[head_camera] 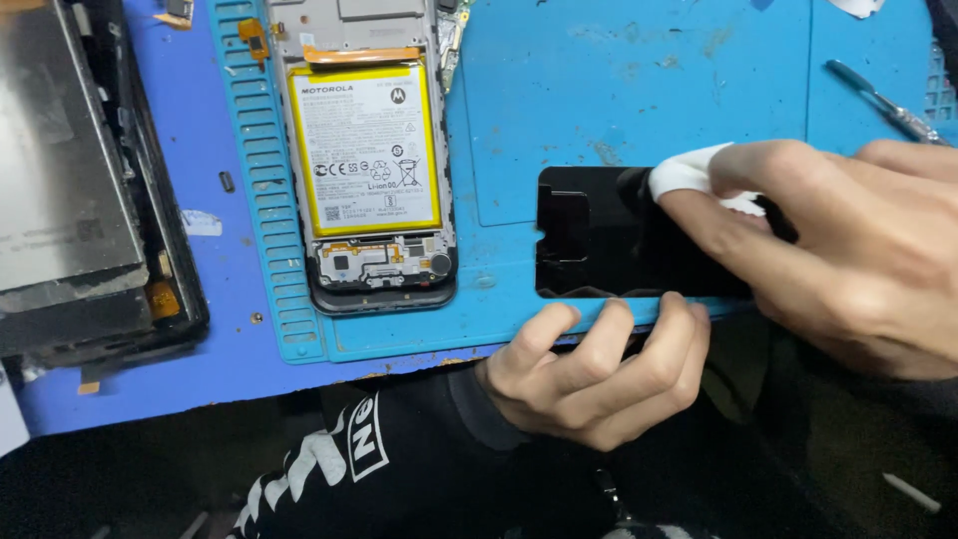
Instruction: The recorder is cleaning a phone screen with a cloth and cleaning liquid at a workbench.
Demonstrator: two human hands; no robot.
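Blue mat [639, 90]: black panel [609, 250] under right hand [838, 250].

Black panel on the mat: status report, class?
Left hand steadies black panel at its near edge. Right hand presses white cloth on it. Nothing in the way.

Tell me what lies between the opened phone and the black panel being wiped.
Only bare blue mat separates the opened phone from the black panel, as the head view shows.

Blue silicone work mat [639, 90] carried opened yellow-framed phone [364, 160] upper centre, black glass panel [619, 235] at centre, metal tweezers [883, 100] upper right.
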